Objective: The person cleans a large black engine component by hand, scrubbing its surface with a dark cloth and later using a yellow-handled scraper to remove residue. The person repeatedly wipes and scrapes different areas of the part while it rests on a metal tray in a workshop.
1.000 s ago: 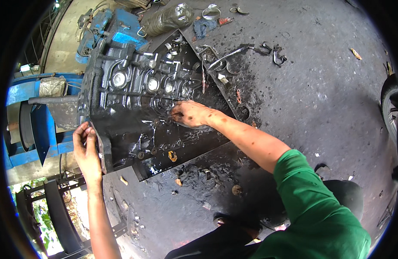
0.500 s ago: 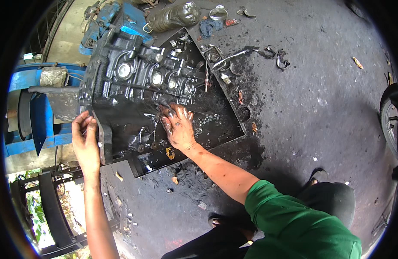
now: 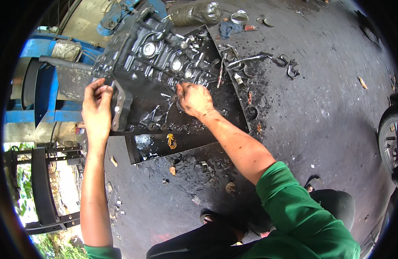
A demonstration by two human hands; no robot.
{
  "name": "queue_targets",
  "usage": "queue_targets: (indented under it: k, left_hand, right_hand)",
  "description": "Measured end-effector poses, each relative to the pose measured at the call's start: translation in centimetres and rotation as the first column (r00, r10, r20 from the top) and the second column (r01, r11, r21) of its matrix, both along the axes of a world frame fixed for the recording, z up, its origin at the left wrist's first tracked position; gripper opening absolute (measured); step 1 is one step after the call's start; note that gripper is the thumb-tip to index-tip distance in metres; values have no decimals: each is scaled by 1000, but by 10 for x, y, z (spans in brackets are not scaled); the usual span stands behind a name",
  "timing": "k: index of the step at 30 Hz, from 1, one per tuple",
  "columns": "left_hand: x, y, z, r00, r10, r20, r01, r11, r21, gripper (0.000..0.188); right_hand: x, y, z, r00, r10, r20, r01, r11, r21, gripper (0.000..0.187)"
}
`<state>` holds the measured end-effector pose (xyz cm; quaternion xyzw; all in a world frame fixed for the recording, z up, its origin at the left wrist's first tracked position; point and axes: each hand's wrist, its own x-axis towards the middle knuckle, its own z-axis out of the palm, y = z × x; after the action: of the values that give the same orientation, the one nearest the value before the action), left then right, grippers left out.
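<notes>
A black, oil-wet engine block (image 3: 134,64) lies tilted over a dark metal tray (image 3: 192,150), its row of round bright bores facing up. My left hand (image 3: 97,101) is closed on the block's flanged end, thumb and fingers at the flange edge. Against the block's near lower edge, my right hand (image 3: 195,100) is closed with its fingers curled round; it is smeared with dark grease, and its fingertips are partly hidden. Several bolt-like parts (image 3: 152,125) lie in the tray below the block, beside a yellowish scrap (image 3: 171,141).
A large dark plastic bottle (image 3: 196,14) lies behind the tray. Metal rings (image 3: 239,17), a blue rag (image 3: 230,29) and loose metal parts (image 3: 289,69) litter the oily floor. Blue machinery (image 3: 69,86) stands at left, a black metal frame (image 3: 43,185) below it, a wheel (image 3: 389,138) far right.
The block has tipped up and away, its flanged end lifting off the tray's near side. Both hands have moved with it; my left fingers have closed further on the flange.
</notes>
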<state>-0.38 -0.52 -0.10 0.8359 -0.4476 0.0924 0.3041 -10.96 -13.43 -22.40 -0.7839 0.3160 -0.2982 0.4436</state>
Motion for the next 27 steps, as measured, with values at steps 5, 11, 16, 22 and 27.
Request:
queue_targets:
  k: [5,11,16,22,27]
  left_hand:
    - [-5,-1,2,999,30,38,-31,999,24,35]
    - [-1,0,3,998,57,-12,-57,998,-13,35]
    - [9,4,2,996,91,1,-91,995,-37,37]
    - [19,5,1,975,33,-221,-56,993,-99,42]
    - [18,4,1,965,33,-261,-52,997,-65,46]
  right_hand:
    - [-39,-6,-29,978,-74,-197,96,990,105,41]
    - [-95,34,-126,939,57,-339,-128,973,-191,32]
    - [-94,61,-154,710,269,-651,-296,953,70,36]
    - [-81,27,-154,778,313,-545,-293,948,126,41]
    - [-105,0,-76,961,276,-22,-260,926,275,46]
